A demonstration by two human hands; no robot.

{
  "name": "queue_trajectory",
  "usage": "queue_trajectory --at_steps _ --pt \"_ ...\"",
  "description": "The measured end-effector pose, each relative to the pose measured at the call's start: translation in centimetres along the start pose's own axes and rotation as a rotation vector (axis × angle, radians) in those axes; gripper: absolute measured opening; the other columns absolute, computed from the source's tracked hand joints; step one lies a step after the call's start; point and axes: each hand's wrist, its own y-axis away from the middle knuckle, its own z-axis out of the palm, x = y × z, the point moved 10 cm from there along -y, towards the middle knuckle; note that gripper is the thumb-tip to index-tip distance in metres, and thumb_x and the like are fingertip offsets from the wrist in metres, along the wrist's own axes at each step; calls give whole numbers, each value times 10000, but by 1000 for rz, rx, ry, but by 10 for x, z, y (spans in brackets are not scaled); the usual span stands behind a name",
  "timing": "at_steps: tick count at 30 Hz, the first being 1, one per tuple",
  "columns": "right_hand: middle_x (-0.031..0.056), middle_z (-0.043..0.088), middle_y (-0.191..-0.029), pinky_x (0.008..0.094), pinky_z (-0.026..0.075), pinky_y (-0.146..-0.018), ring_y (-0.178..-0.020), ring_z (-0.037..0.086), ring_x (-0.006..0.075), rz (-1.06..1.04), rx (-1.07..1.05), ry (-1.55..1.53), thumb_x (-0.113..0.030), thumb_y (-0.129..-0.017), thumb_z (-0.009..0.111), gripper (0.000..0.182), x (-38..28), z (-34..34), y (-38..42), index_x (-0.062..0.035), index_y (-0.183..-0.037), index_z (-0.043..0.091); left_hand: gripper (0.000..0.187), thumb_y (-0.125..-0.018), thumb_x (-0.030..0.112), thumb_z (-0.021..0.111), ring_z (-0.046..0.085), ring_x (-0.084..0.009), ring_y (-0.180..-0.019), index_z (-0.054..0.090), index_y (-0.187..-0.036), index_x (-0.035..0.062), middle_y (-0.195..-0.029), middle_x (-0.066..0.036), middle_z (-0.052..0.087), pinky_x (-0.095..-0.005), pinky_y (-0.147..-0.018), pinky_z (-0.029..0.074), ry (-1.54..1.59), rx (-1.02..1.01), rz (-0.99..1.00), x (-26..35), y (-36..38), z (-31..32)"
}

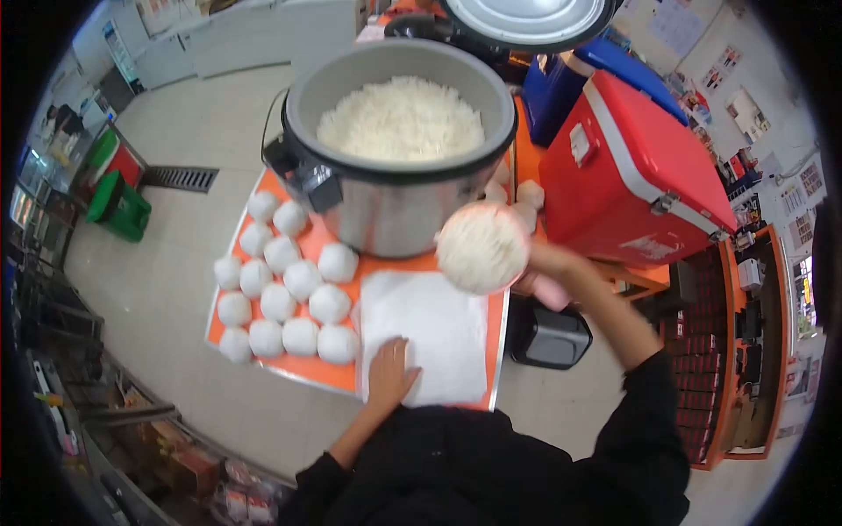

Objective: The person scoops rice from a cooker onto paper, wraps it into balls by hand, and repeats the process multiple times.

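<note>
White sheets of paper (438, 329) lie on the orange table (373, 266) in front of me. My left hand (390, 373) rests on their lower left part, fingers stretched out, holding nothing. In my right hand (539, 267) is a pink bowl (524, 235) filled with white rice (481, 250), held above the upper right corner of the paper. A large steel rice cooker (386, 209), its lid raised, stands behind the paper with rice (403, 118) inside. Several white wrapped balls (303, 280) are lined up in rows left of the paper.
A red cooler box (631, 167) stands at the right, with a blue box (554, 92) behind it. More wrapped balls (528, 195) sit between cooker and cooler. A black bin (553, 335) is on the floor right of the table. A green bin (120, 206) stands far left.
</note>
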Motion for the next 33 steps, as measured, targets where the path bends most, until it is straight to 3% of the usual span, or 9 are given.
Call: queue_trajectory --at_steps 2,4,8,9,10,14,18,27,33 --pt "70 652 -870 273 511 -496 -695 648 173 141 175 -366 -261 -897 450 318 136 -26 -12 -84 -1134 568 646 -669 236 705 426 -317 -1128 422 -1213 31 -1222 -140 458 -416 -916 364 3 -17 -40 -4 1 5" --pt "63 574 -631 330 477 -429 -504 576 196 669 -569 -488 -192 -843 447 282 243 6 -33 -42 -1038 584 721 -646 267 726 407 -317 -1154 397 -1243 32 -1259 -140 431 -415 -939 348 -8 -30 -61 -11 2 10" --pt "73 463 -489 311 390 -333 -388 477 200 68 -139 953 -192 -813 433 234 172 12 -54 21 -815 531 906 -603 384 751 321 -310 -1261 315 -1315 31 -1347 -138 364 -461 -1007 274 27 -12 -105 -24 8 13" --pt "132 559 -623 336 480 -457 -532 585 219 74 6 1259 -314 -742 631 475 155 -2 -57 5 -1074 515 939 -611 410 743 294 -308 -1282 280 -1332 26 -1370 -137 338 -474 -1018 256 -21 -2 -127 -26 9 11" --pt "116 576 -613 335 477 -415 -473 587 232 -634 302 1695 -332 -785 597 415 134 6 -60 -15 -1042 518 972 -619 436 734 267 -305 -1303 244 -1349 22 -1392 -137 312 -486 -1029 237 -69 8 -145 -28 11 9" --pt "69 567 -640 320 451 -382 -386 540 175 -649 737 1785 -345 -862 479 276 122 54 -5 -70 -885 493 1104 -586 506 731 214 -299 -1332 149 -1386 17 -1435 -133 241 -487 -1043 219 -113 -74 -182 -29 11 16" --pt "198 571 -722 429 471 -456 -540 584 385 -443 397 1346 -350 -840 550 397 178 54 -6 -35 -984 356 1151 -569 516 735 192 -295 -1341 113 -1396 11 -1448 -142 203 -485 -1045 214 -91 -89 -210 -32 11 19" --pt "235 585 -859 403 481 -636 -758 618 343 -397 365 858 -372 -775 661 501 161 23 -18 -25 -1016 394 1145 -572 405 770 168 -313 -1344 81 -1390 -5 -1444 -177 186 -485 -1047 205 -51 -83 -195 -30 16 14" --pt "215 574 -951 374 479 -701 -861 614 316 -609 512 1022 -374 -833 598 501 -94 40 54 -10 -1125 415 423 -687 135 701 444 -292 -1170 593 -1096 127 -1236 -52 503 -407 -976 369 216 -219 81 -39 37 -16"
